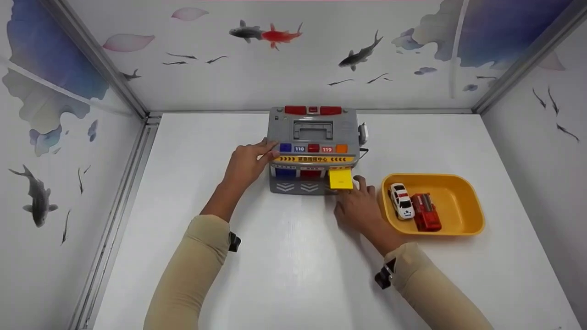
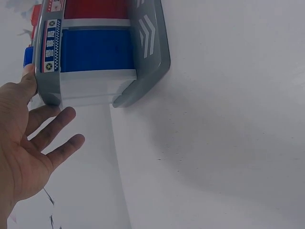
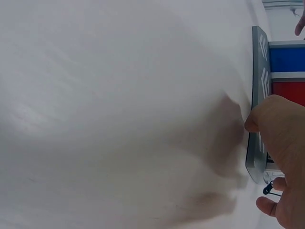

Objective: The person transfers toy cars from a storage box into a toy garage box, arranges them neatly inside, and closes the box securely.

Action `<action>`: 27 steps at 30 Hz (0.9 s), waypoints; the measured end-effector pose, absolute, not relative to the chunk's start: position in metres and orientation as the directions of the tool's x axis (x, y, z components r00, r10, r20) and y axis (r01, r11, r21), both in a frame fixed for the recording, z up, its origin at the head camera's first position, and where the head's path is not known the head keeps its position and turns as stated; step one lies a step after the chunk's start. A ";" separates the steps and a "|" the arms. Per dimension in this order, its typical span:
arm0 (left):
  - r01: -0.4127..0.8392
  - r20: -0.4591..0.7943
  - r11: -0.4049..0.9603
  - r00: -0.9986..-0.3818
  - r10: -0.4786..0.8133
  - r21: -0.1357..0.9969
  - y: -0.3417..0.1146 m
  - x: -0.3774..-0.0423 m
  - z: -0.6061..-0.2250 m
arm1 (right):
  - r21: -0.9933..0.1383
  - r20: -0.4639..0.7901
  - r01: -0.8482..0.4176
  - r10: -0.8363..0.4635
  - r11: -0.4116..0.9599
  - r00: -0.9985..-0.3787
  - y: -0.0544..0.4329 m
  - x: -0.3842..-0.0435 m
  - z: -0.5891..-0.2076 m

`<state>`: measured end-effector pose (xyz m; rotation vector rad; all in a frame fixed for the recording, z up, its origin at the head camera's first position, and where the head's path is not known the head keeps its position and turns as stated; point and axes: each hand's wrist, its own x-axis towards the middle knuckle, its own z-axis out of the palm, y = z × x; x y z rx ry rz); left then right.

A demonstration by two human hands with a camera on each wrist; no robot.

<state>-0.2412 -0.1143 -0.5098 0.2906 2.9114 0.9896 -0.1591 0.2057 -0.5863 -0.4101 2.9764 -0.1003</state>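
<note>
A grey toy garage (image 1: 313, 158) stands at the back middle of the table, with blue, red and yellow doors across its front. Its yellow door (image 1: 340, 179) sticks out forward, while the blue door (image 2: 97, 50) and the red door (image 3: 290, 92) hang down. My left hand (image 1: 246, 164) touches the garage's left front corner by the roof, its lower fingers spread loose in the left wrist view. Beside the yellow door is my right hand (image 1: 360, 206), low at the front ramp (image 3: 257, 157). Some of its fingertips are hidden under the door and behind the hand; whether they grip anything I cannot tell.
Right of my right hand sits a yellow tub (image 1: 463, 176). In it lie a white toy police car (image 1: 401, 201) and a red toy fire truck (image 1: 426, 212). The back wall (image 1: 302, 87), printed with fish, rises close behind the garage.
</note>
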 end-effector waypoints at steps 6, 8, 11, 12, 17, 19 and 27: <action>0.159 0.004 0.782 -0.981 0.196 0.603 -0.114 -0.243 -0.507 | -0.119 -0.107 -0.278 -0.291 0.953 -0.951 0.209 -0.159 -0.584; 0.164 0.008 0.781 -0.980 0.200 0.603 -0.114 -0.244 -0.507 | -0.121 -0.102 -0.281 -0.294 0.952 -0.951 0.210 -0.158 -0.582; 0.171 0.012 0.777 -0.978 0.206 0.606 -0.115 -0.244 -0.507 | -0.127 -0.088 -0.270 -0.282 0.955 -0.956 0.213 -0.157 -0.579; 0.171 0.011 0.775 -0.978 0.207 0.608 -0.115 -0.245 -0.507 | -0.127 -0.084 -0.265 -0.276 0.956 -0.957 0.214 -0.156 -0.578; 0.166 0.006 0.775 -0.979 0.205 0.610 -0.115 -0.244 -0.507 | -0.163 -0.061 -0.263 -0.276 0.951 -0.959 0.221 -0.151 -0.570; 0.163 0.002 0.776 -0.979 0.203 0.609 -0.114 -0.243 -0.507 | -0.179 -0.044 -0.279 -0.291 0.943 -0.956 0.225 -0.148 -0.567; 0.171 0.016 0.772 -0.979 0.205 0.612 -0.115 -0.241 -0.510 | -0.245 0.118 -0.370 -0.351 0.896 -0.929 0.244 -0.144 -0.562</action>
